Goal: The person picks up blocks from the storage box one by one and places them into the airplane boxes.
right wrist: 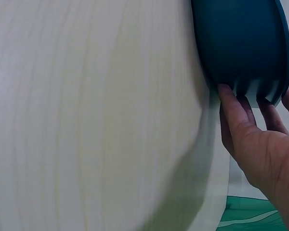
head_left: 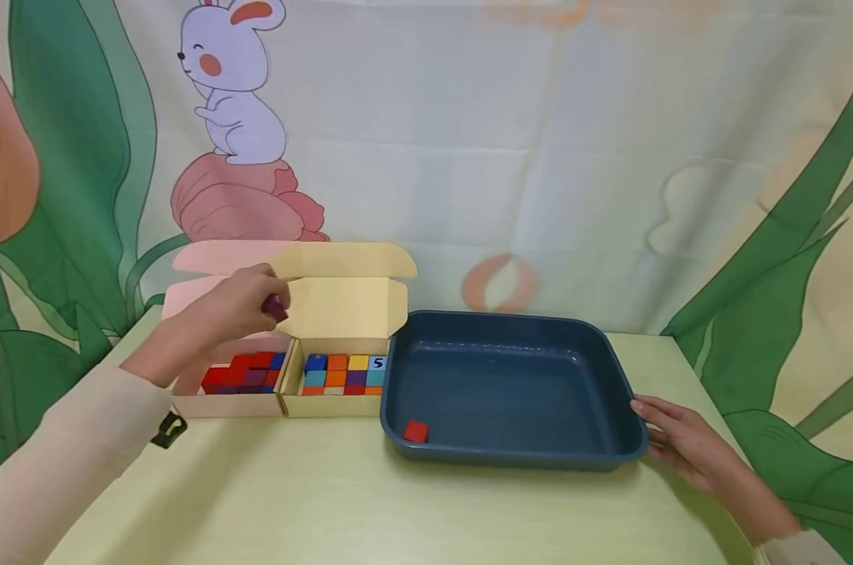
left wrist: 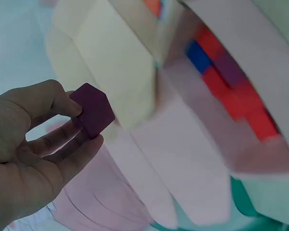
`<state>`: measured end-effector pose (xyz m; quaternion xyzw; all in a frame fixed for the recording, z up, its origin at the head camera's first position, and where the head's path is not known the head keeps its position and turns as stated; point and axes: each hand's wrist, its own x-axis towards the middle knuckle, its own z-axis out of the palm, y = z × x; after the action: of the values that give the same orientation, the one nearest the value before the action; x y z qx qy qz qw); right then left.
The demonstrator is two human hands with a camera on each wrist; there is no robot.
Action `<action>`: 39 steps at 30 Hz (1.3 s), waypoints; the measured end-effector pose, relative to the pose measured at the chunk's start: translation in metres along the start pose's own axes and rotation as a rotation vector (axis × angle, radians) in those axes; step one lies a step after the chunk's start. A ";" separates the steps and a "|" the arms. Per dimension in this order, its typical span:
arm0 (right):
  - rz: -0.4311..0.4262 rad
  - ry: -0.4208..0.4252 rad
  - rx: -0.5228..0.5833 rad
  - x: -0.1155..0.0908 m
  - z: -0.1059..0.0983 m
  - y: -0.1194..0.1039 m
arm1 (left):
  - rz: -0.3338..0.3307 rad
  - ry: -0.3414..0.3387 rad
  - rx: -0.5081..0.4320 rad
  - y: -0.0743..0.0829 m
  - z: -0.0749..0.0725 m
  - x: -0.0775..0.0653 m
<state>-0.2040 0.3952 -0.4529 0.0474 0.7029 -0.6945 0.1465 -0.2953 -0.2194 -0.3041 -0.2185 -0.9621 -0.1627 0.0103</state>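
My left hand (head_left: 238,302) is raised over the pink box (head_left: 228,406), pinching a dark purple cube (left wrist: 92,110) between thumb and fingertips. Inside that box lie red, purple and blue cubes (head_left: 254,377), packed together. At the right end of the dark blue tray (head_left: 497,459), my right hand (head_left: 687,439) holds the edge, with one digit at the rim and the other fingers against the outer wall (right wrist: 245,91). A single red cube (head_left: 416,431) rests in the tray's near left corner.
A cream box (head_left: 334,406) stands between the pink box and the tray, holding cubes of several colours, one marked 5 (head_left: 377,363). Both lids stand raised at the back. Behind the pale wooden table (head_left: 313,502) hangs a printed cloth (head_left: 426,157). A small dark object (head_left: 169,430) shows by the left sleeve.
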 end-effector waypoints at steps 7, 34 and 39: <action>-0.001 -0.010 0.024 -0.001 0.000 -0.002 | -0.070 -0.094 0.076 -0.055 -0.005 -0.021; 0.002 -0.005 0.096 -0.005 0.001 -0.004 | -0.006 -0.099 0.128 -0.107 0.043 -0.031; 0.004 -0.012 0.114 -0.005 0.001 -0.004 | -0.008 -0.089 0.141 -0.109 0.047 -0.032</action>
<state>-0.2000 0.3947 -0.4479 0.0532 0.6611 -0.7334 0.1492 -0.3097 -0.3108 -0.3851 -0.2203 -0.9716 -0.0848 -0.0181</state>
